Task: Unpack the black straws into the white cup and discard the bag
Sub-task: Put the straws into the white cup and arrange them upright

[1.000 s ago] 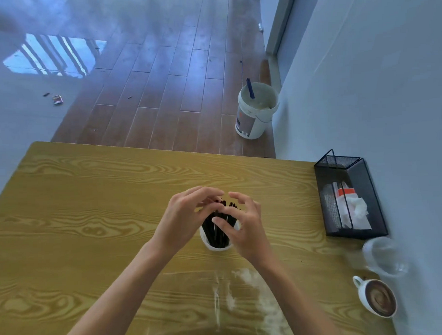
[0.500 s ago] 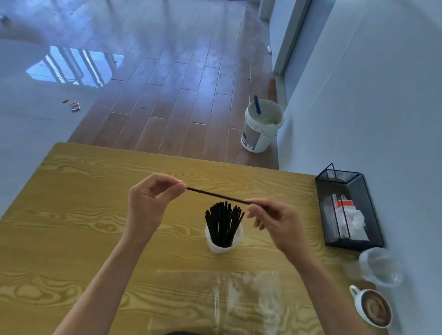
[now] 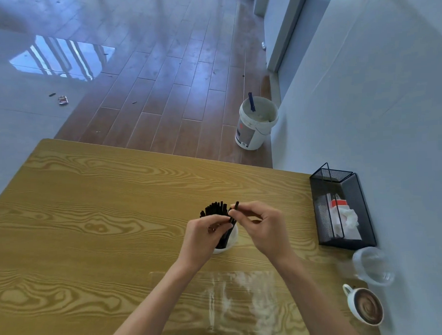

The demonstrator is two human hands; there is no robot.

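Where our hands meet over the wooden table [image 3: 89,198], a white bucket [image 3: 256,125] stands on the floor far beyond them. Right of our right hand [image 3: 265,228]: black mesh holder [image 3: 343,210], clear plastic cup [image 3: 373,265], coffee cup [image 3: 365,310]. Empty bag [image 3: 220,301] lies flat under our forearms. White cup [image 3: 230,240] with black straws [image 3: 214,209] sits between both hands, partly hidden by our left hand [image 3: 205,234]. Both hands pinch one straw [image 3: 234,212].

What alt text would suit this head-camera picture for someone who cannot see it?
Two bare hands, left hand and right hand, pinch one thin black straw over a small white cup full of black straws on a yellow wooden table; a clear plastic bag lies flat nearby.
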